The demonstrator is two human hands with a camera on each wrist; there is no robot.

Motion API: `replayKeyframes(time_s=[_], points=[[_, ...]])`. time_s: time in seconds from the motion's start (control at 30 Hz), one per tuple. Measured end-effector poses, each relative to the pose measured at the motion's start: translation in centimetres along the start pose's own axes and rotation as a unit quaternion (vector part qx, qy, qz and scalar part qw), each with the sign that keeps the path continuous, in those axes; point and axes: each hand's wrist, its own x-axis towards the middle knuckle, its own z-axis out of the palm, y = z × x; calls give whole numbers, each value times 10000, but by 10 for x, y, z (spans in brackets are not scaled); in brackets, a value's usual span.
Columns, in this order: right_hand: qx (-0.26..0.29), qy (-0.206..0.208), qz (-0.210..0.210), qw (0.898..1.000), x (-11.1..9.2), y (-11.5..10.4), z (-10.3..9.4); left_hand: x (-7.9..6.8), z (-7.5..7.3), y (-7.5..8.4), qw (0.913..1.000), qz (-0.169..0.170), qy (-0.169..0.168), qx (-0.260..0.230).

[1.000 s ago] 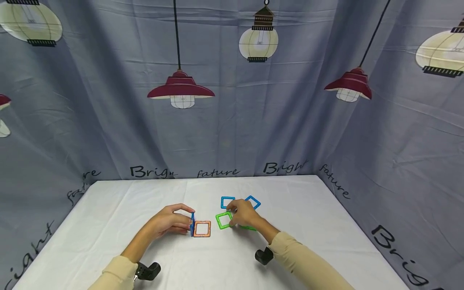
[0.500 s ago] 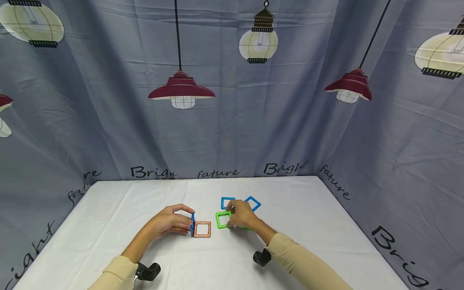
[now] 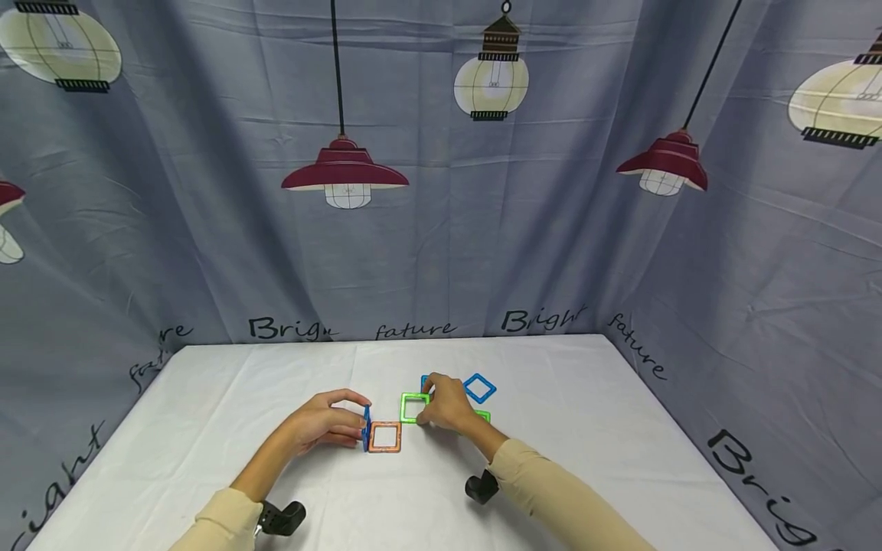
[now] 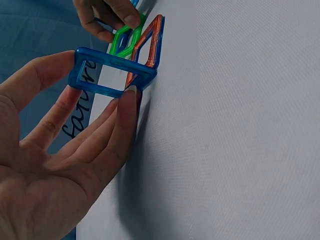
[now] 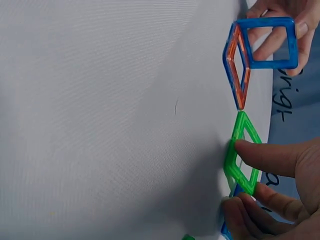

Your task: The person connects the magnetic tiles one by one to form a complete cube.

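My left hand [image 3: 324,421] holds a blue square magnetic tile [image 3: 367,428] upright by its edges, fingertips at top and bottom corners in the left wrist view. This blue tile stands along the left side of an orange square magnetic tile [image 3: 385,449], which lies flat; in the right wrist view a blue layer shows beneath the orange one. My right hand [image 3: 449,405] pinches a green square magnetic tile [image 3: 415,396] between thumb [image 5: 255,155] and fingers. One corner of the green tile is right at the orange tile's far right corner.
Behind the right hand lies a blue tile [image 3: 423,380], mostly hidden. Another blue tile [image 3: 487,381] lies turned like a diamond to the right. A second green tile [image 3: 484,416] peeks out beside the right wrist. A patterned curtain [image 3: 427,252] rises behind the white table [image 3: 586,459].
The right hand has moved the green tile left and slightly away, up to the orange tile's corner, and straightened it. The left hand and upright blue tile have stayed in place.
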Motion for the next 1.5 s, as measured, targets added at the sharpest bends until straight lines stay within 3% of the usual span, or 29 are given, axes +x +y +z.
replayKeyframes(time_s=[0.37, 0.87, 1.1, 1.5], points=[[396, 115, -140, 9991, 6, -1, 13, -1, 0, 0, 10000, 35, -30, 7], [1126, -118, -93, 9935, 11, -9, 20, 0, -1, 0, 9999, 65, -86, -10], [1058, -122, 10, 9943, 9, -14, 23, 0, 0, 0, 10000, 18, -85, -28], [967, 77, -246, 9950, 8, -19, 30, -1, 0, 0, 10000, 60, -21, 15]])
